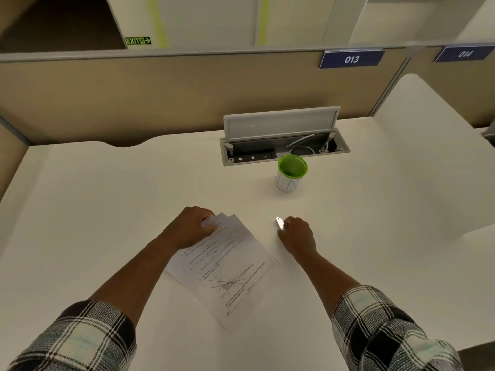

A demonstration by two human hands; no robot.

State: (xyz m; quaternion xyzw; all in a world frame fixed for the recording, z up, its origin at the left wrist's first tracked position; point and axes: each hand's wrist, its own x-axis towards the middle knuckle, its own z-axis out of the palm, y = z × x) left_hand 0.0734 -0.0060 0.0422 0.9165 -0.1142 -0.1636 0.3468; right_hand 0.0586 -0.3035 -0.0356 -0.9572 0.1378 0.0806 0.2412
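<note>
**Papers in One Hand, Metal Piece in the Other**

A round white cup with a green lining (290, 174) stands on the pale bench (107, 196). On the near side of that cup, the left hand (188, 227) has its fingers curled round the far corner of a stack of white printed sheets (227, 269). The corner is lifted slightly, and the rest of the stack lies slanted on the bench.

Nearer the cup and just right of the sheets, the right hand (297, 234) pinches a small silvery metal piece (279, 223) between closed fingers. I cannot tell what it is.

Directly behind the cup, a grey cable box (284, 145) is sunk into the bench with its lid raised.
</note>
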